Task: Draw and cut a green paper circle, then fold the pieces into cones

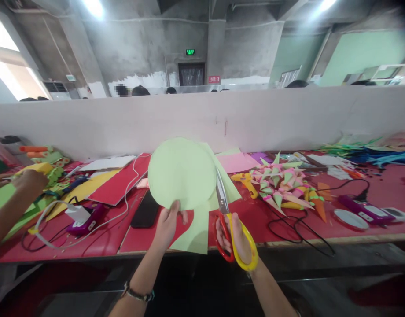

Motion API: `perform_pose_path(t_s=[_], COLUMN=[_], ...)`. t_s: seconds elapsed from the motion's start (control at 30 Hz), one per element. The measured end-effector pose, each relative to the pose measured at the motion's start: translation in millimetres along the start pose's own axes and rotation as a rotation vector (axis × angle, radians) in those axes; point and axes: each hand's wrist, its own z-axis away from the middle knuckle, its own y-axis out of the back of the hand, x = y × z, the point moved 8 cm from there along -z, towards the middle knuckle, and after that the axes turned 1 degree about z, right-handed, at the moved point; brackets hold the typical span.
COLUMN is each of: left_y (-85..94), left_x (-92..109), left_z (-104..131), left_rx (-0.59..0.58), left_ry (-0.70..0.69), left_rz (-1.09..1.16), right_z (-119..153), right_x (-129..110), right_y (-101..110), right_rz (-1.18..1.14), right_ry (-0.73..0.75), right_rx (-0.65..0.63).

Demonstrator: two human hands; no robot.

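Pinches the round green paper (pixel 182 171) by its lower edge with the left grip (pixel 168 220), above the red desk (pixel 255 222); holds the scissors (pixel 222 201) by the red and yellow handles in the right grip (pixel 237 237), with blades pointing up beside the disc's right edge; shows green sheet (pixel 196 237) below, black phone (pixel 145 211) to the left, yellow glue gun (pixel 248 182) and heaped paper cones (pixel 285 182) to the right.

dark beaded bracelet (pixel 139 295), left wrist
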Motion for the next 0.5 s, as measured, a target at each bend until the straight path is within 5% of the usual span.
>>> perform_pose_path(t_s=[0.2,0.37,0.5], left_y=[11.5,22.0,26.5], left_x=[7,8,14], left_z=[-3,-9,-10], left_rx=[0.032,-0.059,-0.137], left_ry=[-0.074,-0.081,-0.116], left_rz=[-0.232,-0.445,-0.463], right_z=[-1,-4,-9], right_x=[5,7,7], right_y=[3,-2,0], right_rz=[-0.019,-0.119,-0.155], right_ry=[0.008,-0.008,0.006], right_rx=[-0.029,-0.173,-0.17])
